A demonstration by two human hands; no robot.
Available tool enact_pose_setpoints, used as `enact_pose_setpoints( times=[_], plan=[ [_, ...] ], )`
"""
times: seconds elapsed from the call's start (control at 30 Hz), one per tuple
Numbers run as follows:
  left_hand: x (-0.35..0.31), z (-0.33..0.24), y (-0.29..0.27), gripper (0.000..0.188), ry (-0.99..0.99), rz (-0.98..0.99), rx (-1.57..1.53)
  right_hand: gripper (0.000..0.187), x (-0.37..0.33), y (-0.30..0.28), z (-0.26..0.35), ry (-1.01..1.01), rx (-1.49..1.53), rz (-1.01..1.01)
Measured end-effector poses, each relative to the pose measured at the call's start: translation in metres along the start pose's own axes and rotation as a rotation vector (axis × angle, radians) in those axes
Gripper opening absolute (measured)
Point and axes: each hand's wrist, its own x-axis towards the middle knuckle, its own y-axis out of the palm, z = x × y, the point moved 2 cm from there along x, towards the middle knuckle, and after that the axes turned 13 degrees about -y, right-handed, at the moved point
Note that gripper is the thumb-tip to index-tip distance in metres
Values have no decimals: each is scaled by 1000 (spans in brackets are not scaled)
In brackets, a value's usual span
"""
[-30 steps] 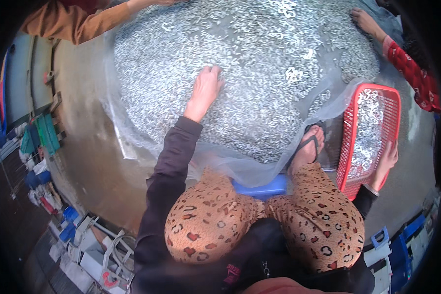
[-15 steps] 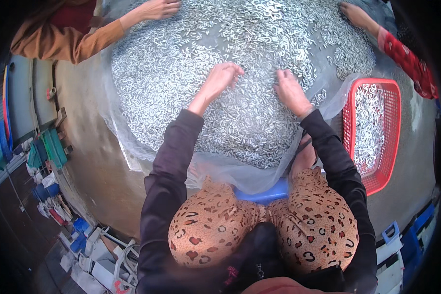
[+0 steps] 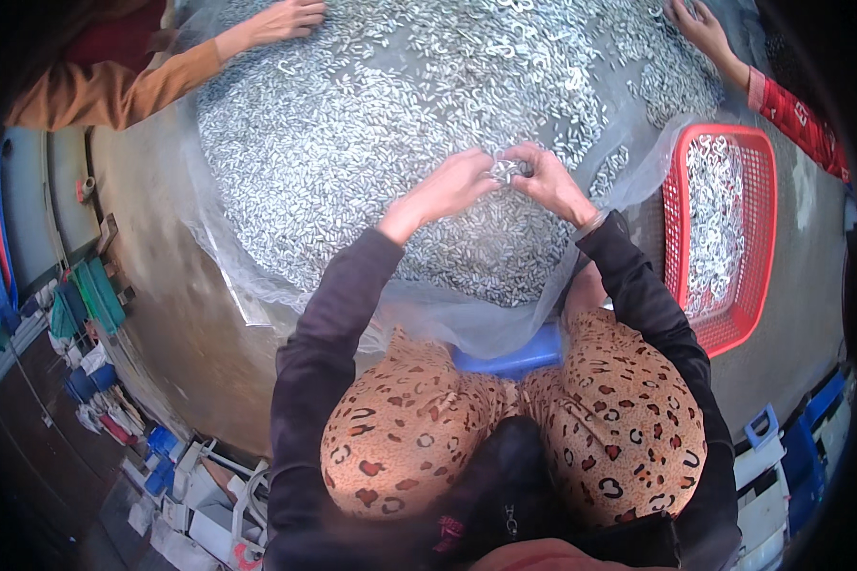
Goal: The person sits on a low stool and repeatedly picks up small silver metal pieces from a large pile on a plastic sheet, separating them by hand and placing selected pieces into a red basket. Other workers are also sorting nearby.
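Note:
Over a wide heap of small silver metal pieces (image 3: 324,162), my hands meet near the middle. My left hand (image 3: 448,188) is closed, its fingertips pinching at a little cluster of curved silver metal pieces (image 3: 507,170). Opposite it, my right hand (image 3: 552,186) is closed round the other side of that cluster. How many pieces sit between the fingers is too small to tell. Under the heap lies a clear plastic sheet (image 3: 467,319), bunched up along the near edge.
To the right stands a red plastic basket (image 3: 769,209) holding curved silver pieces (image 3: 716,228). Another person's hand (image 3: 290,19) rests on the heap at far left; a hand with a red sleeve (image 3: 700,36) is at far right. A blue plastic edge (image 3: 514,354) shows between my knees.
My hands were apart over the heap; they have come together and now hold curved silver pieces between them. The far-right person's hand has turned and its fingers curl upward.

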Motion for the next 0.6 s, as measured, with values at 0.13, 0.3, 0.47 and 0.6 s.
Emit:
enact_pose_setpoints(
  times=[0.13,0.3,0.47,0.6],
  plan=[
    [-39,-10,-9,24,-209,-18,-320,35,-22,-6,27,270,587,47],
    [-49,-9,-21,21,-343,-46,-292,42,-20,-17,52,293,749,10],
    [-38,-3,-29,21,-393,-150,-281,45,-23,-16,59,206,911,29],
    [-41,1,-32,24,-386,-103,-517,46,-20,-14,49,231,808,-60]
  ],
)
